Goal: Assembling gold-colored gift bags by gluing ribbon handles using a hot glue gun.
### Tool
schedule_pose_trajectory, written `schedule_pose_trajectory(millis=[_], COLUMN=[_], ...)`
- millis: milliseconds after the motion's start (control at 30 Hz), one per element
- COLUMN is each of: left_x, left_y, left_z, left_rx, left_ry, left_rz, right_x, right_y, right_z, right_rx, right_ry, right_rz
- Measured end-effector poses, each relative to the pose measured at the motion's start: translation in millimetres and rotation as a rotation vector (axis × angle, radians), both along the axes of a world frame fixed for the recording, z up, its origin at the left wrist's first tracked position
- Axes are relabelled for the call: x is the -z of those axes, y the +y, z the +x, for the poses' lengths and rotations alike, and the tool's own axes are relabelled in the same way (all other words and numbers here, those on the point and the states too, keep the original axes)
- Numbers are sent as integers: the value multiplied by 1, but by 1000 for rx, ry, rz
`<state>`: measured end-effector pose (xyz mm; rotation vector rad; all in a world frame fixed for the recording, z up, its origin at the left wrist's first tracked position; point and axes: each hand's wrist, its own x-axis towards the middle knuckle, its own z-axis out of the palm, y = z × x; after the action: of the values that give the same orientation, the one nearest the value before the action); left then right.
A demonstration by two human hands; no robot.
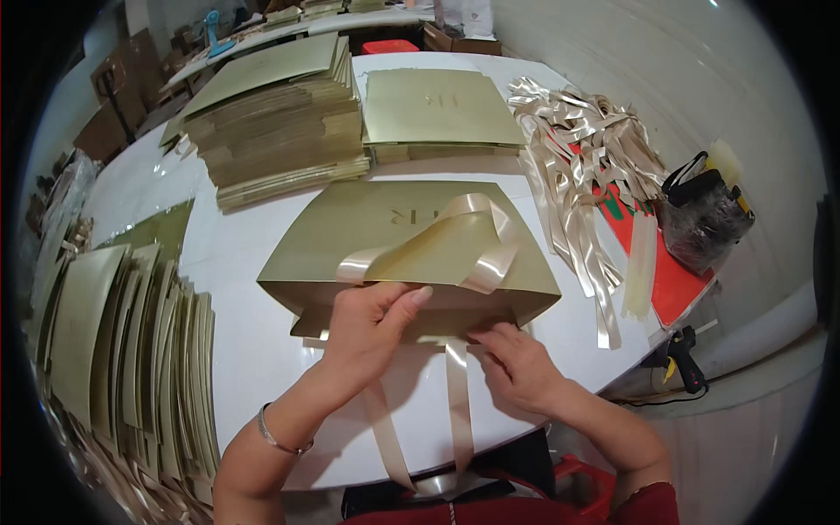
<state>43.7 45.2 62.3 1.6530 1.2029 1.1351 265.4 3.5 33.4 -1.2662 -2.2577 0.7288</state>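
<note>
A gold paper bag lies on the white table with its mouth gaping towards me. A champagne satin ribbon handle loops over its upper panel, which bears raised lettering. A second ribbon handle hangs from the near rim towards the table's front edge. My left hand is at the mouth, fingers curled and thumb against them, by the far panel's rim; whether it pinches anything is hidden. My right hand grips the near rim to the right of the hanging ribbon, its fingertips partly inside the mouth.
A tall stack of gold bags and a lower stack stand beyond. More bags stand on edge at left. Loose ribbons, pale glue sticks and a plastic-wrapped container lie right. A black glue gun hangs by the table's edge.
</note>
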Motion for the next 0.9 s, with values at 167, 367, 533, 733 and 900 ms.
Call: schedule_pose_trajectory(millis=[167,367,533,733,900], left_x=[-27,-64,-62,-64,-62], left_y=[31,52,50,39,35], left_z=[-10,-6,-4,-7,-5], left_rx=[-93,-161,-237,-194,-148], left_ry=[-72,-43,77,108,123], left_rz=[114,90,119,46,47], right_x=[11,3,8,10,14], right_y=[8,12,14,12,12], right_z=[1,3,6,3,-4], right_rx=[9,-43,-86,-31,-4], right_ry=[-184,-314,-209,-167,-184], right_rz=[-95,-67,-19,-5,172])
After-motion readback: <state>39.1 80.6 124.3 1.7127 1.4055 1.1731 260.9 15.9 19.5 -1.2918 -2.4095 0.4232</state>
